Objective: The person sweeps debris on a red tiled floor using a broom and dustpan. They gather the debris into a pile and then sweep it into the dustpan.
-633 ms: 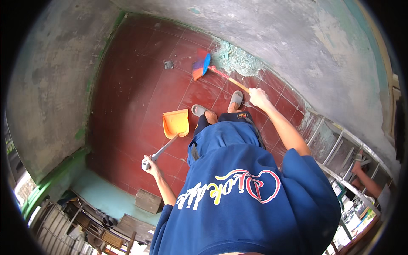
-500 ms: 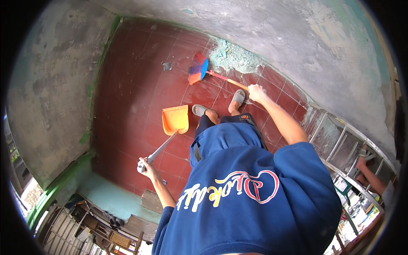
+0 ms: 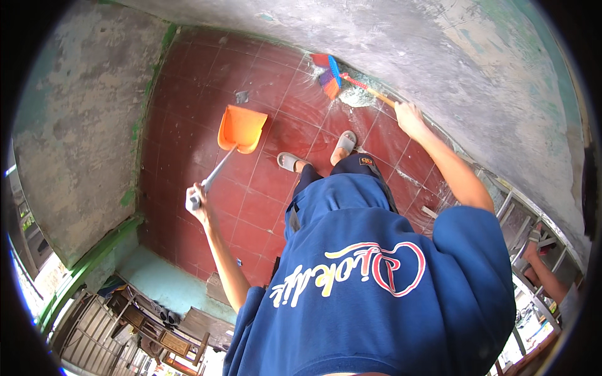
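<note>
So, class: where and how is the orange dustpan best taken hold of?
Probably by the near end of its long grey handle, approached from the left, with a wrapping grip: the handle is slim and slants from the orange dustpan back toward that side, where the left hand holds it.

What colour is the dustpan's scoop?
The dustpan's scoop is orange; the head view shows it best.

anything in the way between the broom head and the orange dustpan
Nothing visible: only streaked red floor tiles show between the broom head and the orange dustpan. A small grey piece lies off that line, just beyond the dustpan's far edge, and the grey sandals are on the line's near side.
</note>
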Motion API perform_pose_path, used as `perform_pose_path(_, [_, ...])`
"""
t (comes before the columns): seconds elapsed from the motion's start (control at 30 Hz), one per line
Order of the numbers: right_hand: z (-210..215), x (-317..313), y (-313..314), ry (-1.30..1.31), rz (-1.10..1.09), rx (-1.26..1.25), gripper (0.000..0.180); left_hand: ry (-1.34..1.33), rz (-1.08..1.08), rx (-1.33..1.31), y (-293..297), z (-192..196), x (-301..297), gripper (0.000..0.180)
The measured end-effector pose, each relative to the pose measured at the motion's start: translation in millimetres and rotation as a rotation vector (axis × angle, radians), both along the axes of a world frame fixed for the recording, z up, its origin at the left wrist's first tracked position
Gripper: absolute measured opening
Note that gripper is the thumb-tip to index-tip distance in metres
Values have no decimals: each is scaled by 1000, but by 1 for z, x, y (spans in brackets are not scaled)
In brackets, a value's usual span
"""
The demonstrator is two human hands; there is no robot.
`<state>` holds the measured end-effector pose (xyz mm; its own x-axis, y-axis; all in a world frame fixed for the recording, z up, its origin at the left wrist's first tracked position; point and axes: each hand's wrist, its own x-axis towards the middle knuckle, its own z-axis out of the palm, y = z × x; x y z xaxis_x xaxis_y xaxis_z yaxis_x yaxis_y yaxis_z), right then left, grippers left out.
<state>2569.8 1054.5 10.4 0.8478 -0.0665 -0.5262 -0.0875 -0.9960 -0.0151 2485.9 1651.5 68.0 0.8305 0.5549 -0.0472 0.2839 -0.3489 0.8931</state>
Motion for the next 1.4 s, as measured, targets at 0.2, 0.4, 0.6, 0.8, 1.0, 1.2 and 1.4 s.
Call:
perform_pose_path(0.2, [17, -152, -61, 195, -523, 377, 26, 7, -300, 177, -64, -10, 89, 28])
perform_pose_path(0.4, [47, -300, -13, 57, -775, 485, 33, 31, -639, 174, -138, -25, 191, 25])
perform_pose_path(0.6, [91, -365, 69, -21, -1023, 296, 30, 113, -929, 158, -190, -69, 281, 25])
perform_pose_path(0.8, [73, -351, 134, -67, -1324, 246, 27, 76, -1178, 147, -233, -96, 368, 27])
perform_pose_path(1.0, [23, -266, 158, -309, -1390, 159, 35, 58, -1320, 160, -254, -92, 434, 28])
perform_pose_path(1.2, [-49, -181, 108, -284, -1508, 149, 31, 142, -1366, 254, -293, -86, 454, 31])
perform_pose_path(1.4, [-121, -78, 102, -84, -1444, 121, 23, 173, -1361, 299, -331, -92, 459, 33])
